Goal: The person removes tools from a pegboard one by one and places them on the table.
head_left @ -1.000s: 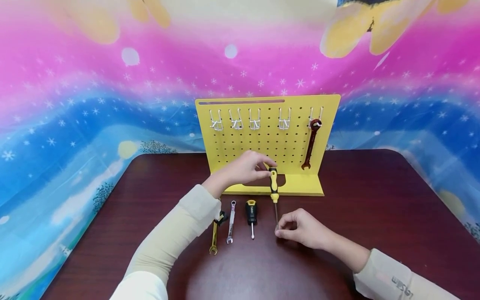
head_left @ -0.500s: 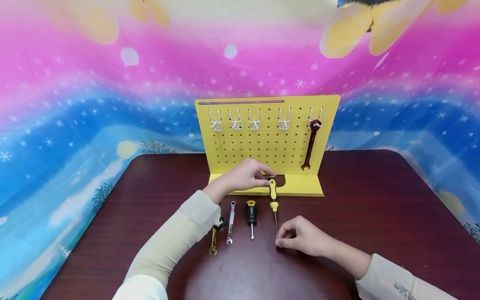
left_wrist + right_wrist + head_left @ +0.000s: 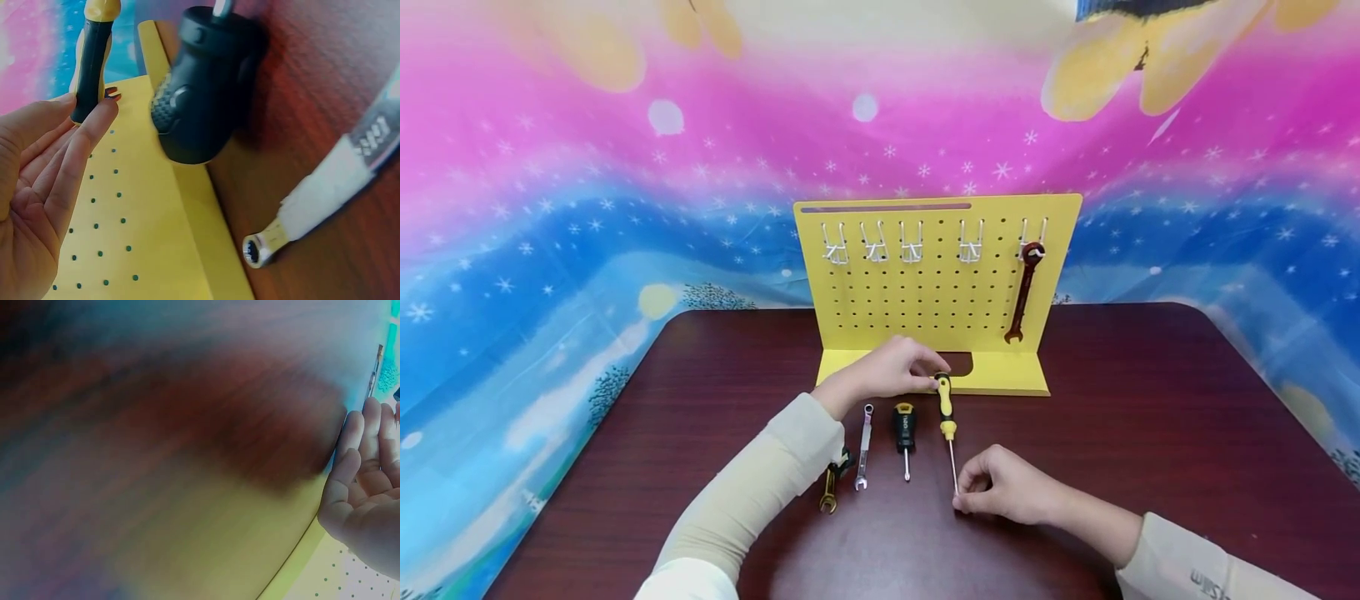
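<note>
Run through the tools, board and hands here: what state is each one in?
Long screwdriver: held by both hands
Left fingers: pinching its handle end
Right fingers: pinching the shaft near its tip
Stubby screwdriver: lying on the table
Silver wrench: lying on the table
Gold wrench: lying, partly hidden
Red wrench: hanging on the rightmost hook
Pegboard: standing upright

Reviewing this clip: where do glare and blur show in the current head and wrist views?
Head: pale glare on the near part of the tabletop; left wrist: lettering on the silver combination wrench is smeared; right wrist: most of the picture is a streaky blur, the right hand clearer at the edge.
</note>
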### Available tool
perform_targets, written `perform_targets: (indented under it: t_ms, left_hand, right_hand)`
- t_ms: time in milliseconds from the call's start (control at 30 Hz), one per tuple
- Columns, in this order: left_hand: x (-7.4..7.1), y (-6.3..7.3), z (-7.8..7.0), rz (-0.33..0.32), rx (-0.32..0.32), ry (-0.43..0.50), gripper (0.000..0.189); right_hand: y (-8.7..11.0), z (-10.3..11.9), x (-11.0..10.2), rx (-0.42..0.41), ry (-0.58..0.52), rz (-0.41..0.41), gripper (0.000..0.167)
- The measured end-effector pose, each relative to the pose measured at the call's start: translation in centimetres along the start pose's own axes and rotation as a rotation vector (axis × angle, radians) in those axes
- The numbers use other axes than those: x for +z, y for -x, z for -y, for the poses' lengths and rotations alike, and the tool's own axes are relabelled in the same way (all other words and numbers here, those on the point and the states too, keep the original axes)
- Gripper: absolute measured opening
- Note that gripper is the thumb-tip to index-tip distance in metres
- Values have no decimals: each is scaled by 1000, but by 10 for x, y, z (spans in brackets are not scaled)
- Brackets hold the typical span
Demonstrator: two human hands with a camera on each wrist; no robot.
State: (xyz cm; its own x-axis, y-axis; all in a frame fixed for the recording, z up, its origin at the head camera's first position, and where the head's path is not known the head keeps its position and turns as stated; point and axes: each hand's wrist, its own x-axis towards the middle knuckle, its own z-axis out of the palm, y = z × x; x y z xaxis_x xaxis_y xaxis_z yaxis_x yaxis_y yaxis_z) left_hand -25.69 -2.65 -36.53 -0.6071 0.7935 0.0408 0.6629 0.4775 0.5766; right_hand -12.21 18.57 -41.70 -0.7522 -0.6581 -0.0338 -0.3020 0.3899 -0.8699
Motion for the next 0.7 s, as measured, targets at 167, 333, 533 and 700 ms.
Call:
perform_targets:
  t_ms: [167, 333, 533, 700]
  left_hand:
    - [7, -1, 7, 17, -14, 22, 29]
    - [13, -3, 11, 32, -21, 38, 28]
    - [17, -3, 13, 53, -43, 39, 27]
    - [20, -4, 14, 74, -42, 5, 25]
  right_hand:
    - [0, 0, 0, 4, 5, 11, 12]
    - [2, 1, 1, 9, 4, 13, 11]
    - [3, 0, 2, 18, -2, 20, 11]
    - [3, -2, 3, 10, 18, 30, 13]
